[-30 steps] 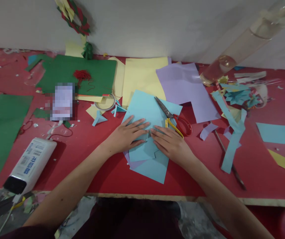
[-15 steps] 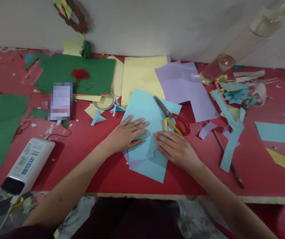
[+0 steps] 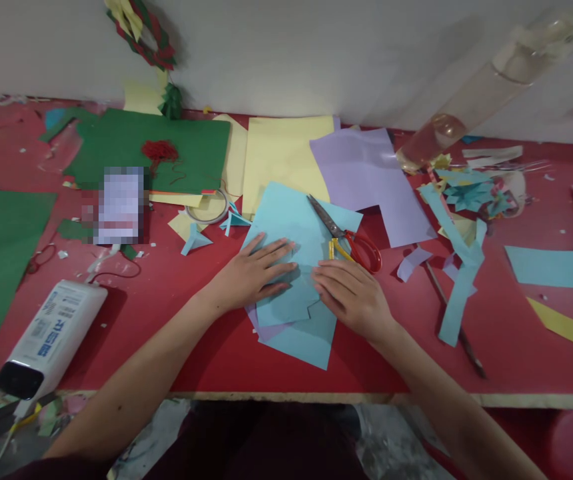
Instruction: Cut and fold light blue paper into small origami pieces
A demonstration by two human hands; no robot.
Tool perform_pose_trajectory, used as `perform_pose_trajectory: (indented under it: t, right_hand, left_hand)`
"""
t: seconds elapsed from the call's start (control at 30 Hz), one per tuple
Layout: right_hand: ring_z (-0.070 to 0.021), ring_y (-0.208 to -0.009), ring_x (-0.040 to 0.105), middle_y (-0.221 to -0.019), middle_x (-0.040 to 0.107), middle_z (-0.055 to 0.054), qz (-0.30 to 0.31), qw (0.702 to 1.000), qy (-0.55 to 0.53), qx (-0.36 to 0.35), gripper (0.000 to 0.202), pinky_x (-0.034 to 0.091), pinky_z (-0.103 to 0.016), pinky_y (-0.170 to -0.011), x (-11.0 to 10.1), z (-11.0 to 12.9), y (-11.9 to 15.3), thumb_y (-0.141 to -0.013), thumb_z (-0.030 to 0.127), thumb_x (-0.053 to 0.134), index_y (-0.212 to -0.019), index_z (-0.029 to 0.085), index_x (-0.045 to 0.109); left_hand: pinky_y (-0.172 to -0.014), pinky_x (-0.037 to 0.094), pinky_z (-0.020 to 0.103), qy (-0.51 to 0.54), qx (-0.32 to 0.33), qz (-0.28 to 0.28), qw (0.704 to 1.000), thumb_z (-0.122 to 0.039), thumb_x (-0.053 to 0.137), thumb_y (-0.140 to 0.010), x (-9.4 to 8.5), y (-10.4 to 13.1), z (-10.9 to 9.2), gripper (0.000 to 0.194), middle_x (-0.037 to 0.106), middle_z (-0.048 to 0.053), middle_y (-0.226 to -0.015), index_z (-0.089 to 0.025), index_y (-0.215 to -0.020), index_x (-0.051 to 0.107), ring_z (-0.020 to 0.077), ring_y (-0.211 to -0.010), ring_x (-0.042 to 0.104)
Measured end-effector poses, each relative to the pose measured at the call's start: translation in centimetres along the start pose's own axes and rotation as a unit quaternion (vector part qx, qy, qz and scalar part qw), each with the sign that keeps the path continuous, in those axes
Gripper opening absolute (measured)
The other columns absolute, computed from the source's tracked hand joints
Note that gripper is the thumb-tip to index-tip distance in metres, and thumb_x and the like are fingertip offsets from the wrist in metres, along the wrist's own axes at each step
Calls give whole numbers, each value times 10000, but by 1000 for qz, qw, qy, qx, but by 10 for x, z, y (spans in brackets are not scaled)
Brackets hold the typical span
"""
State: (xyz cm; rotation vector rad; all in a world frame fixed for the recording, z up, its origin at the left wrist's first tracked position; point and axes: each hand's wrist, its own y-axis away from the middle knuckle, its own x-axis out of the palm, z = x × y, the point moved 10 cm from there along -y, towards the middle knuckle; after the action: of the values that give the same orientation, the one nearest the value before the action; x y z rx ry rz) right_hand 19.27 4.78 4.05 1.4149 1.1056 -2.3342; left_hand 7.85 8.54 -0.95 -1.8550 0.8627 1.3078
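My left hand lies flat with spread fingers on light-blue paper. Over the right part of that paper rests my right hand, its fingers extended and lightly curved, with nothing visibly gripped. A stepped cut edge shows between the hands and the lower blue sheet. A purple corner sticks out underneath at the left. Scissors with one red and one yellow handle lie on the paper just beyond my right fingers, which partly hide the yellow handle.
Yellow paper and a notched purple sheet lie behind. Green paper, a tape roll, a phone and a white power bank are at left. Rightward are blue strips, a stick and a bottle.
My right fingers have lifted and shifted slightly on the paper. My left hand stays in place. The whole view has moved a little.
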Motion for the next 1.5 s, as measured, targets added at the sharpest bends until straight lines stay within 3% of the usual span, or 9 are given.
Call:
perform_pose_trajectory:
  t: [0.17, 0.3, 0.47, 0.7, 0.83, 0.93, 1.13, 1.33, 1.5]
  right_hand:
    - [-231, -999, 664, -1054, 747, -76, 49, 997, 40, -32, 173, 565, -375, -866, 26, -2, -14, -931, 145, 571, -1024, 162, 715]
    - [-235, -1014, 652, -1099, 747, -69, 68, 996, 37, -33, 169, 550, -389, -866, 33, -4, -13, -930, 136, 573, -1028, 160, 709]
    - [-251, -1158, 617, -1226, 708, -73, 90, 995, 25, -20, 190, 531, -415, -904, 35, -6, -13, -944, 132, 535, -1022, 184, 700]
    - [-257, -1153, 627, -1212, 716, -71, 78, 997, 16, -15, 182, 530, -416, -885, 33, -8, -16, -929, 122, 546, -985, 198, 701]
    - [-252, -1159, 620, -1212, 716, -57, 86, 996, 16, -9, 182, 523, -416, -902, 34, -9, -15, -938, 132, 537, -968, 206, 700]
    - [-252, -1163, 614, -1216, 716, -51, 87, 996, 17, -7, 178, 521, -410, -901, 34, -9, -15, -941, 131, 532, -949, 201, 696]
    - [-248, -1168, 611, -1195, 722, -69, 89, 996, 9, -2, 181, 523, -412, -902, 35, -10, -16, -941, 130, 532, -959, 200, 698]
    - [-251, -1149, 627, -1192, 725, -64, 85, 996, 14, -9, 182, 533, -407, -873, 33, -9, -16, -943, 134, 533, -969, 201, 700]
    - [-249, -1146, 632, -1185, 729, -52, 72, 997, 13, -8, 171, 537, -404, -880, 32, -10, -17, -937, 123, 542, -958, 189, 698]
  left_hand:
    - [-1199, 226, 554, 16, -1, -10, 1000, -358, 542, -971, -5, 2, 0, 336, 298, 134, -1594, -270, -1291, 596, 305, -1481, 262]
    - [-1177, 284, 560, 24, -60, -39, 997, -375, 547, -963, -12, 10, 9, 340, 328, 145, -1579, -275, -1283, 603, 314, -1480, 264]
    - [-1175, 323, 541, 85, -76, -69, 991, -275, 550, -972, -18, 16, 13, 309, 524, 97, -1446, -252, -1277, 597, 258, -1424, 389]
    - [-1094, 473, 413, 206, -70, -122, 968, -151, 451, -999, -25, 16, 17, 324, 560, 79, -1412, -253, -1276, 584, 181, -1302, 539]
    - [-1075, 481, 447, 165, -91, -118, 975, -127, 467, -983, -24, 16, 18, 321, 497, 115, -1463, -230, -1257, 599, 229, -1370, 460]
    - [-1101, 440, 517, 108, -112, -119, 981, -144, 524, -963, -26, 16, 21, 281, 563, 119, -1401, -206, -1218, 627, 266, -1385, 434]
    - [-1146, 408, 497, 112, -68, -124, 984, -132, 489, -978, -29, 14, 13, 297, 635, 85, -1330, -200, -1241, 609, 209, -1313, 529]
    - [-1016, 557, 380, 81, -46, -96, 991, -76, 417, -981, -25, 16, 4, 358, 579, 92, -1405, -176, -1294, 558, 201, -1262, 583]
    - [-1068, 527, 379, 77, -6, -99, 992, -71, 395, -990, -27, 15, -5, 360, 606, 106, -1371, -142, -1312, 539, 194, -1279, 570]
